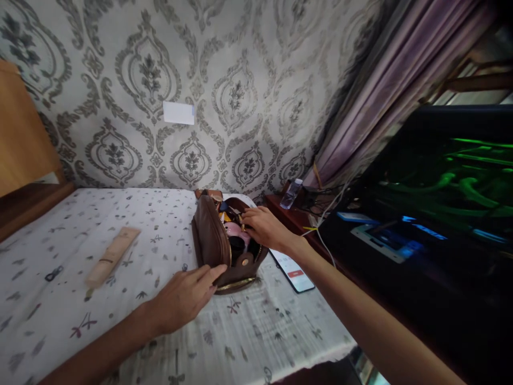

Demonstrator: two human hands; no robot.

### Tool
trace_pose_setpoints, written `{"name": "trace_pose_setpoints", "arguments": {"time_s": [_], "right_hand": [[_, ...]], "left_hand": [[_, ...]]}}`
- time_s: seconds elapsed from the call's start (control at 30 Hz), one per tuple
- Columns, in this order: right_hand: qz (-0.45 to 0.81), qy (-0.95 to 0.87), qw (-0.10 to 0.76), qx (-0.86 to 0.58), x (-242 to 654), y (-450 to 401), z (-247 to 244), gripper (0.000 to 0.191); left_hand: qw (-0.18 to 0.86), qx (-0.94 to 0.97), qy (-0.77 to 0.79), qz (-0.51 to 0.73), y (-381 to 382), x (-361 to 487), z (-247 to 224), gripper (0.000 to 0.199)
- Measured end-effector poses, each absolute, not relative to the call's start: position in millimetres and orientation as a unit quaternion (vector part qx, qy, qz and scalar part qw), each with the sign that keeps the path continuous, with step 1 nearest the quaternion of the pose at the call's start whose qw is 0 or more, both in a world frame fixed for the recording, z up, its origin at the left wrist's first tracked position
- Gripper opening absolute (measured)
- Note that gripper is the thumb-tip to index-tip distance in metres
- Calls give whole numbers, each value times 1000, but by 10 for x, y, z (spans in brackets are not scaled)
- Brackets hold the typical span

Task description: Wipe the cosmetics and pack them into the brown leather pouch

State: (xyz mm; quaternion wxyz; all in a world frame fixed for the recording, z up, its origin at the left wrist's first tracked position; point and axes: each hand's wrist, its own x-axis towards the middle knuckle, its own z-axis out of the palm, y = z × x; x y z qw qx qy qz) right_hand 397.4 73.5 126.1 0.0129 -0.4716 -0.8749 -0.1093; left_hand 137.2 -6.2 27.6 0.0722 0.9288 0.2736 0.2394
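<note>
A brown cosmetic bag (210,224) stands unzipped on the patterned white cloth, its mouth turned toward the right. Small items crowd inside it, among them a pink object (236,231), with yellow and dark pieces around it. My left hand (190,297) grips the bag's near lower corner with its fingers. At the opening, my right hand (262,227) reaches in from the right, fingers curled down over the contents. Whatever is between those fingertips is hidden. A beige squeeze tube (113,256) lies on the cloth, left of the bag.
A lit phone (294,270) lies under my right forearm, beside the bag. Behind it are a clear plastic bottle (291,193) and loose white cables (331,206). A dark computer case (433,214) with green lights fills the right side. Patterned wallpaper (236,96) backs the surface.
</note>
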Motion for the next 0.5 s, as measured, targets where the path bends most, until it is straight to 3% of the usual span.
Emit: {"name": "trace_pose_setpoints", "arguments": {"time_s": [0.17, 0.23, 0.4, 0.5], "right_hand": [[-120, -859, 307, -393, 3814, 339, 1083, 28], [-76, -865, 372, -329, 3617, 72, 940, 30], [24, -950, 248, -188, 2975, -345, 408, 18], [133, -941, 236, -204, 2627, -344, 142, 22]], "left_hand": [[81, 911, 276, 295, -76, 1083, 207, 37], [53, 907, 293, 299, -52, 887, 161, 34], [-70, 829, 479, 280, 134, 327, 240, 38], [-77, 750, 631, 184, 240, 92, 356, 40]]}}
